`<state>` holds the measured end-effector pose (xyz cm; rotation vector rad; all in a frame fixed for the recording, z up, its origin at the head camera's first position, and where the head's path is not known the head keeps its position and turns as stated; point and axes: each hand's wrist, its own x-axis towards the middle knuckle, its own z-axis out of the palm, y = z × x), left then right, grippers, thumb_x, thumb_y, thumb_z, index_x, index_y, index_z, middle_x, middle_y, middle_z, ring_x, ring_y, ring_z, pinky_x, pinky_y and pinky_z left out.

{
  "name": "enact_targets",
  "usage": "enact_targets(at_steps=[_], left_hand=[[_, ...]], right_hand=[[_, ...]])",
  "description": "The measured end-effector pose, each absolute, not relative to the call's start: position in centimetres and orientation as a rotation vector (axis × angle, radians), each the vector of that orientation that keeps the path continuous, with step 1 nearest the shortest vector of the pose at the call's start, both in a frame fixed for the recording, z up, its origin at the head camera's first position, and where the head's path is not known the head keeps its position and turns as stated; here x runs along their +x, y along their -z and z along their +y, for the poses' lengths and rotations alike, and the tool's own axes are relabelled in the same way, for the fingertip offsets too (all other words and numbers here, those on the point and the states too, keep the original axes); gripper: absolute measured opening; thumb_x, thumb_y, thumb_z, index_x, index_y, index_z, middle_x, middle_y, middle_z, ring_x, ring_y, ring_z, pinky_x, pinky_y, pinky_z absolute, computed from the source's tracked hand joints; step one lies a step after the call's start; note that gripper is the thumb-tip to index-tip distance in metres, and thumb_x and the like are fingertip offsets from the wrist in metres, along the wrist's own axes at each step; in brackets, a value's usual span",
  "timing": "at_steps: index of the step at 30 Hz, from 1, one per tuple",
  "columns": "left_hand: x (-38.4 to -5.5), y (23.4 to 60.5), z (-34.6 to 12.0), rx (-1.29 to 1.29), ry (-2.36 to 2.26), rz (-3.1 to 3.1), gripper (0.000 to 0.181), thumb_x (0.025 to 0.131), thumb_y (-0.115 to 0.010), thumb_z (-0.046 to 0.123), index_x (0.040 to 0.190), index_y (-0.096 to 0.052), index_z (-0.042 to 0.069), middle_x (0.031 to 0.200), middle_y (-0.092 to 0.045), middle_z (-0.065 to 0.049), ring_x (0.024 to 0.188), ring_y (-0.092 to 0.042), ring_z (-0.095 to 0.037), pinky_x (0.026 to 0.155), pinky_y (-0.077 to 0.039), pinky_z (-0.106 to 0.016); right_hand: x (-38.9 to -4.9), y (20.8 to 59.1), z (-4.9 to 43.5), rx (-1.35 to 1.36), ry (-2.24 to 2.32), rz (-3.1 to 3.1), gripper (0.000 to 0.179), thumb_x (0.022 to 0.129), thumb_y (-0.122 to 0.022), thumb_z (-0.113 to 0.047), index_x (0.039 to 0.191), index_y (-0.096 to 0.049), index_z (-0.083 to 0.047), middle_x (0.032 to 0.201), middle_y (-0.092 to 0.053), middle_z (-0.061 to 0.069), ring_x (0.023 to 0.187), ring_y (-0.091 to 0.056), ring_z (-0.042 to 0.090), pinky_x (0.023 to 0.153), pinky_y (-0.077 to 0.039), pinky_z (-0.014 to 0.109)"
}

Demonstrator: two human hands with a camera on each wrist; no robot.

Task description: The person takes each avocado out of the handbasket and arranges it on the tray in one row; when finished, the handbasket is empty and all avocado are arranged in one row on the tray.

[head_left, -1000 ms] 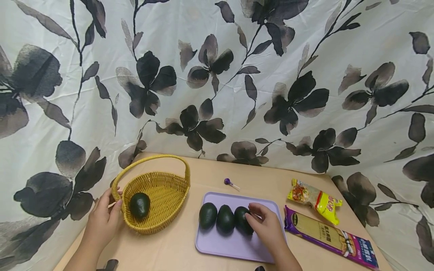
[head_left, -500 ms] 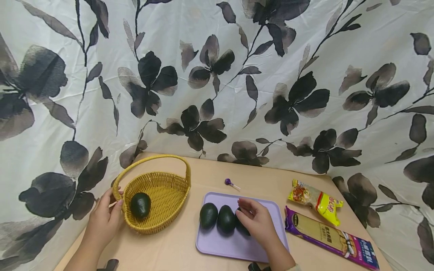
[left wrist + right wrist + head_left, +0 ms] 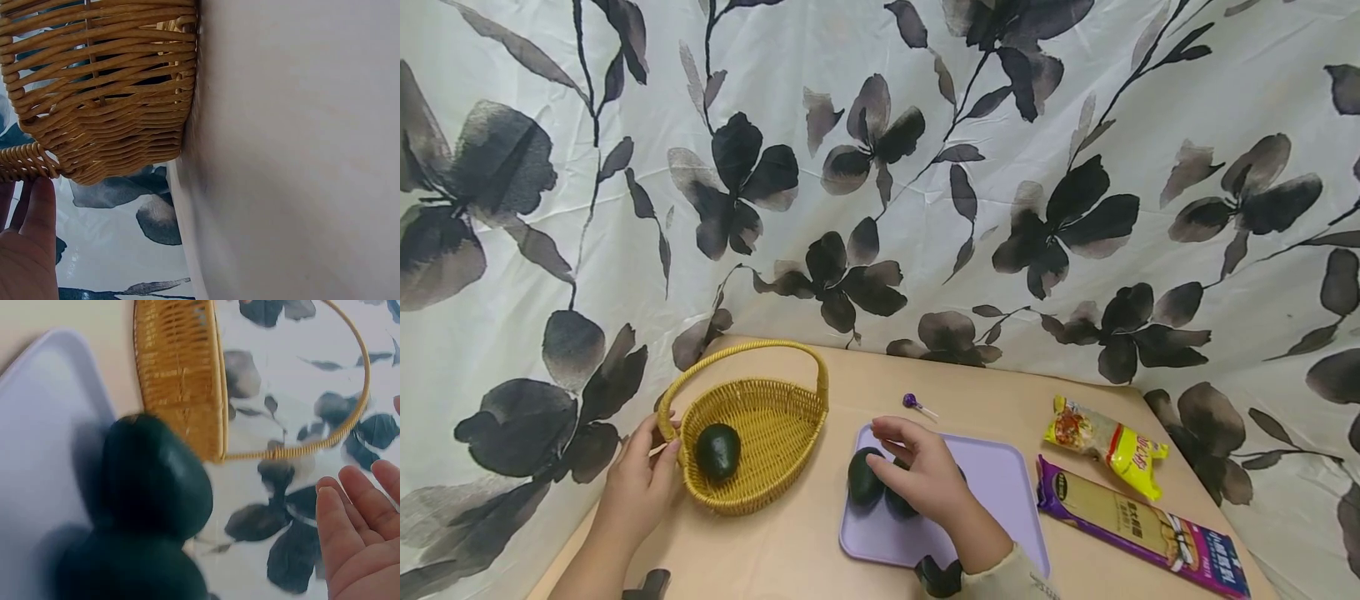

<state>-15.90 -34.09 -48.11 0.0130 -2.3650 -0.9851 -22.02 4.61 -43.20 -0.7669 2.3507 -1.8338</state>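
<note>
A yellow wicker basket [image 3: 782,425] stands at the left with one dark green avocado [image 3: 718,452] in it. My left hand [image 3: 638,475] holds the base of its handle [image 3: 28,161], thumb and fingers on either side. Three more avocados lie side by side on a lilac tray [image 3: 1003,500]. Over them hovers my right hand [image 3: 921,471], fingers spread and nothing in its grasp. It partly covers the leftmost avocado [image 3: 862,482] and hides most of the other two. In the right wrist view its fingers [image 3: 340,519] are apart from the nearest avocado [image 3: 156,478].
A purple lollipop [image 3: 910,401] lies behind the tray. To the right are a yellow plastic food packet [image 3: 1105,446] and a long purple pasta packet [image 3: 1138,525]. A floral cloth [image 3: 880,208] hangs behind the table.
My right hand has moved left from the rightmost avocado to above the leftmost ones. The avocados stay on the tray, and my left hand keeps its hold on the basket handle.
</note>
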Motion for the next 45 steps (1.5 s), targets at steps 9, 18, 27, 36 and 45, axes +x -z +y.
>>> enact_targets(at_steps=[9,18,27,36,45], left_hand=[[-15.9,47.9,-34.3,0.001,0.979,-2.362,0.046,0.107,-0.054,0.015,0.151,-0.041,0.007,0.133,-0.059,-0.015,0.121,-0.04,0.021,0.095,-0.035,0.007],[-16.0,47.8,-34.3,0.007,0.976,-2.37,0.045,0.106,-0.055,0.013,0.149,-0.043,0.007,0.133,-0.059,-0.015,0.124,-0.046,0.014,0.096,-0.036,0.007],[-16.0,47.8,-34.2,0.0,0.98,-2.346,0.045,0.103,-0.061,0.006,0.145,-0.046,0.002,0.132,-0.061,-0.017,0.118,-0.038,0.025,0.096,-0.037,0.006],[-16.1,47.8,-34.4,-0.022,0.975,-2.333,0.047,0.098,-0.067,0.003,0.142,-0.05,-0.001,0.131,-0.065,-0.018,0.117,-0.039,0.027,0.095,-0.038,0.006],[-16.0,47.9,-34.5,0.017,0.943,-2.357,0.049,0.095,-0.071,0.003,0.141,-0.052,0.0,0.127,-0.067,-0.016,0.113,-0.043,0.025,0.094,-0.039,0.006]], right_hand=[[-22.9,42.6,0.4,-0.934,1.687,2.34,0.047,0.092,-0.078,-0.017,0.136,-0.063,-0.01,0.136,-0.065,0.005,0.13,-0.061,0.025,0.11,-0.052,0.03],[-23.9,42.7,-3.0,-1.013,1.561,2.321,0.054,0.09,-0.08,-0.019,0.139,-0.06,-0.009,0.139,-0.063,0.003,0.133,-0.058,0.016,0.113,-0.049,0.026],[-24.7,43.8,-5.8,-0.947,1.482,2.295,0.058,0.091,-0.079,-0.028,0.143,-0.057,-0.014,0.143,-0.061,0.0,0.132,-0.059,0.018,0.114,-0.05,0.031],[-25.7,44.9,-8.3,-0.898,1.457,2.275,0.057,0.09,-0.08,-0.029,0.142,-0.059,-0.016,0.142,-0.062,-0.004,0.129,-0.061,0.018,0.112,-0.051,0.029],[-26.2,45.5,-10.6,-0.902,1.389,2.331,0.056,0.09,-0.08,-0.032,0.14,-0.061,-0.017,0.138,-0.065,-0.004,0.123,-0.063,0.013,0.109,-0.053,0.028]])
